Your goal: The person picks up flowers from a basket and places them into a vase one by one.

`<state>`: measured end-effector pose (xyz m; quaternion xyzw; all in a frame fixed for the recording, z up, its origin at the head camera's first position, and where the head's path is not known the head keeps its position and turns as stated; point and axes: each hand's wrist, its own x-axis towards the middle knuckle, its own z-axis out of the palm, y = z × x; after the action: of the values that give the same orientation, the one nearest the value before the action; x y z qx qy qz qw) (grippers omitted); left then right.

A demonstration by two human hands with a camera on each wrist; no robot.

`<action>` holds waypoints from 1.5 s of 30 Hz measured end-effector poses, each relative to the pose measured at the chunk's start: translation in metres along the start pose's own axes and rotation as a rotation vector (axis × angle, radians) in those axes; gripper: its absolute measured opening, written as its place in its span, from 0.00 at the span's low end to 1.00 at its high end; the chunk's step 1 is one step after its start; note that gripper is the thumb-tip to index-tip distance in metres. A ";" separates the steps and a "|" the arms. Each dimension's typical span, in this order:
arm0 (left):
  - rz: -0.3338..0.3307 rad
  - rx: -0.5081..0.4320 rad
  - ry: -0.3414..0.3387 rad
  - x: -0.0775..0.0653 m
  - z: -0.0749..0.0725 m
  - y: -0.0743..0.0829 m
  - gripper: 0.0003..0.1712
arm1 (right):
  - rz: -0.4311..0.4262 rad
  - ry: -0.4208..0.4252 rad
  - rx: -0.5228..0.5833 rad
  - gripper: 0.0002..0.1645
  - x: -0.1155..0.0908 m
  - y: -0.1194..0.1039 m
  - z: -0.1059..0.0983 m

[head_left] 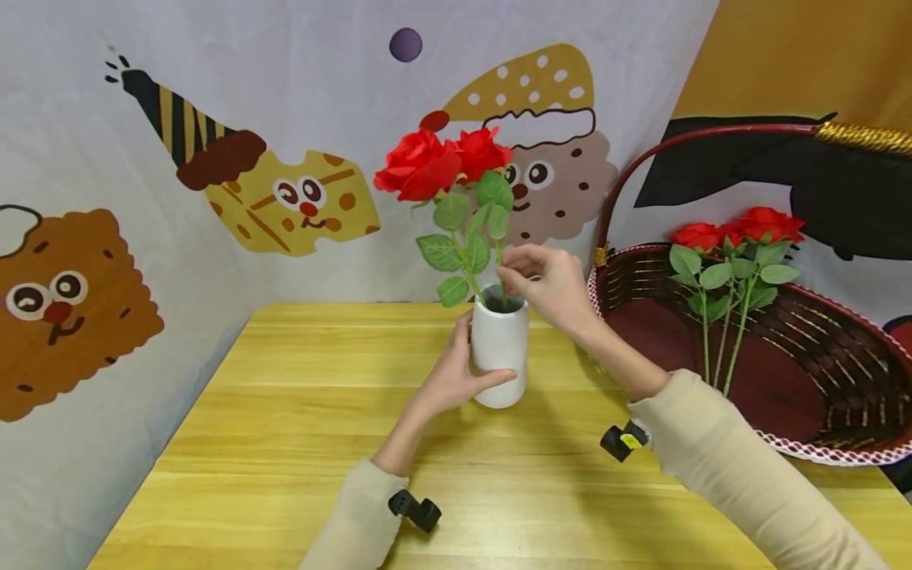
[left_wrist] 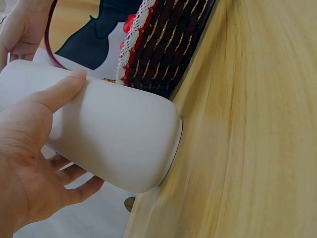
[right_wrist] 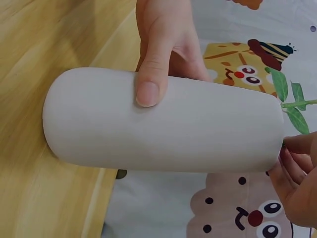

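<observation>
A white vase point(head_left: 501, 348) stands upright on the wooden table, and my left hand point(head_left: 456, 372) grips it from the left, thumb across its front. In the left wrist view the thumb and curled fingers wrap the vase point(left_wrist: 119, 129). Two red roses with green leaves rise from its mouth: a front rose point(head_left: 419, 165) leaning left and a rear rose point(head_left: 479, 152). Just over the rim, my right hand point(head_left: 549, 283) pinches the stem of one rose between thumb and fingers. The right wrist view has these fingertips right at the vase's rim point(right_wrist: 280, 134).
To the right, a dark woven basket point(head_left: 848, 356) with a tall red handle point(head_left: 663, 154) and white lace trim holds several more red roses point(head_left: 758, 226), stems pointing toward me. A cloth backdrop point(head_left: 321, 71) with cartoon food figures hangs behind the table point(head_left: 299, 396).
</observation>
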<state>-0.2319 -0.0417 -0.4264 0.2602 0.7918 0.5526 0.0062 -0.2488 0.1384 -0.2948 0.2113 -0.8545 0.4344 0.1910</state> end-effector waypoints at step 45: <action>-0.019 -0.010 -0.019 0.000 0.001 -0.003 0.60 | 0.048 -0.214 -0.218 0.04 -0.001 -0.005 0.007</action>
<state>-0.2329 -0.0416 -0.4290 0.2577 0.7913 0.5541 0.0204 -0.2464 0.1308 -0.2960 0.2139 -0.9168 0.3187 0.1100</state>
